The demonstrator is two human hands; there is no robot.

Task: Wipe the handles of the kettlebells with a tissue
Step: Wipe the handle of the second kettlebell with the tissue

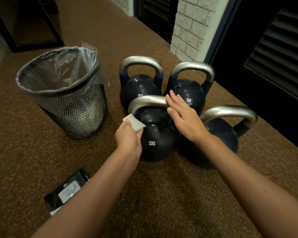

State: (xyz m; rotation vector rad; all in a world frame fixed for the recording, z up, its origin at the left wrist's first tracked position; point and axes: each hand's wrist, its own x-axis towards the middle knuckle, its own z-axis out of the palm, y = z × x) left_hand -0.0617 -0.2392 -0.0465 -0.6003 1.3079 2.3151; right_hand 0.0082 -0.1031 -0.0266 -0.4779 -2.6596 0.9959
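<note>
Several black kettlebells with silver handles stand together on the speckled brown floor. The nearest, marked 12KG [155,140], has its handle [148,100] arching between my hands. My left hand [129,138] grips a folded white tissue [133,122] held against the left foot of that handle. My right hand [181,115] is flat with fingers apart, resting at the right end of the same handle. Behind stand another 12KG bell [139,88] and an 8KG bell [191,95]; a fourth [218,134] sits at the right, partly hidden by my right forearm.
A black mesh waste bin [65,93] lined with a clear bag stands left of the kettlebells. A black pack of wipes [67,189] lies on the floor near my left forearm. A white brick pillar [191,26] and dark louvred doors [273,54] rise at the back right.
</note>
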